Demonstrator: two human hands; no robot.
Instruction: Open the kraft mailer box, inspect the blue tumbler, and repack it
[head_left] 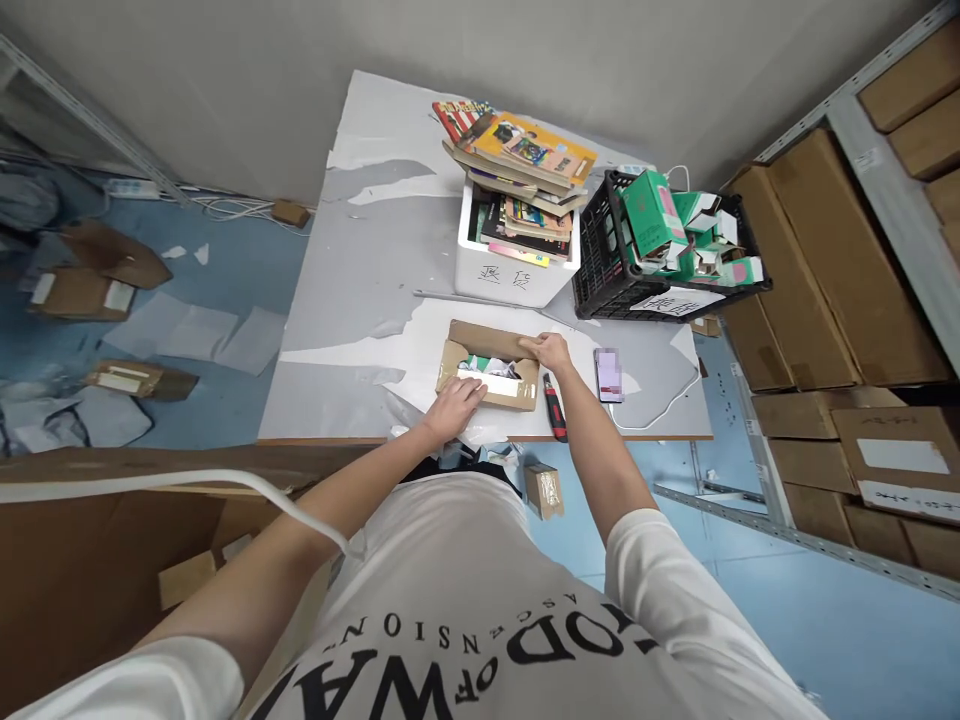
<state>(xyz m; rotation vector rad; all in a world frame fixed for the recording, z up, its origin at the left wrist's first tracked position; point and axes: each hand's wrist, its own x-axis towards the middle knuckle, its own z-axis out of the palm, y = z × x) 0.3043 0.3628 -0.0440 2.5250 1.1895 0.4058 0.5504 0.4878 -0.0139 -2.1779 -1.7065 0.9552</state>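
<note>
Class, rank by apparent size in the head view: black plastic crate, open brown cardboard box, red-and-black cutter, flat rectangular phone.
1. Crate
2. Cardboard box
3. Cutter and phone: too alike to rank

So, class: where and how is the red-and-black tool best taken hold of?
Probably around the middle of the tool, from above, across its long sides: it lies flat and slim, with the open box close on its left.
</note>
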